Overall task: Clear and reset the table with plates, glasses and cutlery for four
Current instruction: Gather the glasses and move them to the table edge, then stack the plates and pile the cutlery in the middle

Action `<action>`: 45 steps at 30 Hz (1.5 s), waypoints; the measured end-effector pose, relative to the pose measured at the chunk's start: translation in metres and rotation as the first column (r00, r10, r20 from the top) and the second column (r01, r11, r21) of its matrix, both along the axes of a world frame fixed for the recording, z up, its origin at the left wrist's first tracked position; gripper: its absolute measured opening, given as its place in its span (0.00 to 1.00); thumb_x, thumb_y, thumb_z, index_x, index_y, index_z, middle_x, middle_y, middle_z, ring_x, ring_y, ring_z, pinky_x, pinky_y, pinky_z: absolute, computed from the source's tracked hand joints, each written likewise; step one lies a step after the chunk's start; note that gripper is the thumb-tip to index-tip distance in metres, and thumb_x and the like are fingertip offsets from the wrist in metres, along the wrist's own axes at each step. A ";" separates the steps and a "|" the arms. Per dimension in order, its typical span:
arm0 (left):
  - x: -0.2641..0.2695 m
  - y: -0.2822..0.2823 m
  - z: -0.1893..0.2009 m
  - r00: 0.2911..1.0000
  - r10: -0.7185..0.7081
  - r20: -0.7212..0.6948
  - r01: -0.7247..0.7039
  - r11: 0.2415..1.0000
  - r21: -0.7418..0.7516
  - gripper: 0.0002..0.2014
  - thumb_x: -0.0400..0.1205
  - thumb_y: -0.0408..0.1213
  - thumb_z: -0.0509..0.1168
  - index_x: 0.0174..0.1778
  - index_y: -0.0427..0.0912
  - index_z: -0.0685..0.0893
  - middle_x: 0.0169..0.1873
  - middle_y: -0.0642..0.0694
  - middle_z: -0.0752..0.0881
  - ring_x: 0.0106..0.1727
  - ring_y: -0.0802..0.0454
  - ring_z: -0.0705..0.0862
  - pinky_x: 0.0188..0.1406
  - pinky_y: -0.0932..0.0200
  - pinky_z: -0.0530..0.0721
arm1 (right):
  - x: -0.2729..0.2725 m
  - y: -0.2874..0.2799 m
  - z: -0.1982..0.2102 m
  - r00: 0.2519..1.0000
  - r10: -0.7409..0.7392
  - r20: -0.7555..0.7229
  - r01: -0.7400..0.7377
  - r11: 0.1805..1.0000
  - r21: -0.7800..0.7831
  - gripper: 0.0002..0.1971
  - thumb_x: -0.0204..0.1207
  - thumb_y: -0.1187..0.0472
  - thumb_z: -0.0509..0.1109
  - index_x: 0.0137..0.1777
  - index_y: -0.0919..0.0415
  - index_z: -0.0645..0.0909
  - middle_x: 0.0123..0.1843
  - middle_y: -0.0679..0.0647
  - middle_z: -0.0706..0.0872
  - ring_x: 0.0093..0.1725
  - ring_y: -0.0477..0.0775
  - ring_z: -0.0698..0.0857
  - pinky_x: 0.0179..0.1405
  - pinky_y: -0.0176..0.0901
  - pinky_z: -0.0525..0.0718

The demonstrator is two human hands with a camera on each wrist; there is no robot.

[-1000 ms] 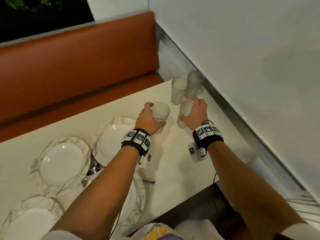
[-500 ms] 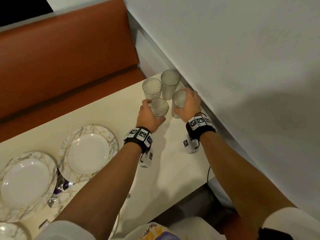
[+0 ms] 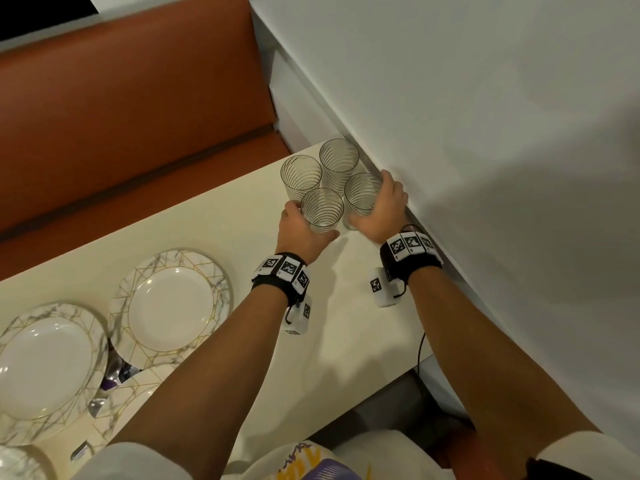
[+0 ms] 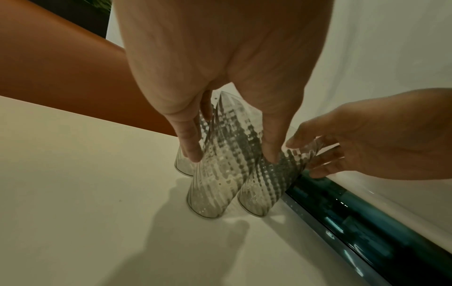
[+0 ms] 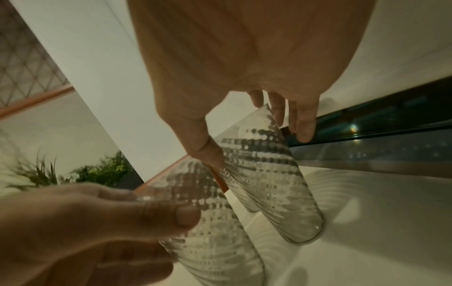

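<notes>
From the head view, the left hand (image 3: 300,227) wraps the near-left glass (image 3: 322,211) and the right hand (image 3: 380,206) wraps the near-right glass (image 3: 362,195); just beyond the fingertips stand the two far glasses (image 3: 320,173), so all four form a tight cluster in the corner of the surface (image 3: 346,341), close under the wall (image 3: 485,133). Well back from the fingers, past the left wrist, lie the plates (image 3: 171,303). The step looks like parking the glasses together while the table is cleared, and doing it well means lowering each base flat, without knocking a neighbour. In the left wrist view, the left hand's fingers (image 4: 189,143) are curled round the ribbed wall of their glass (image 4: 220,174), thumb on one side and fingers on the other, and its base seems to sit on the surface; the other held glass (image 4: 266,185) stands touching or nearly touching beside it, so the release should be straight up and outward, not sideways. In the right wrist view, the right hand's thumb (image 5: 205,149) presses one side of its glass (image 5: 271,174), while the fingers (image 5: 303,123) on the far side hang rather straight and may hardly touch it, so I judge the grip light. Beyond those fingers runs the dark window ledge (image 5: 367,123), leaving little room, so that hand should withdraw toward the body.
</notes>
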State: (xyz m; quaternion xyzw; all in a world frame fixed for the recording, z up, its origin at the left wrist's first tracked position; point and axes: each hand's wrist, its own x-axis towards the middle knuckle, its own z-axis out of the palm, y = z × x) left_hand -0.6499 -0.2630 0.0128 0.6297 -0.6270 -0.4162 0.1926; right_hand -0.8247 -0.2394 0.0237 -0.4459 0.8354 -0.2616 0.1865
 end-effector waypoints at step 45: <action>0.292 0.086 0.003 0.989 0.148 -0.023 -0.149 0.988 -0.032 0.08 0.85 0.37 0.69 0.58 0.44 0.90 0.50 0.48 0.91 0.50 0.50 0.89 0.48 0.64 0.84 | 0.235 0.065 0.013 0.919 0.394 0.023 -0.383 0.904 -0.191 0.10 0.72 0.66 0.71 0.52 0.56 0.87 0.48 0.53 0.87 0.43 0.53 0.83 0.51 0.53 0.85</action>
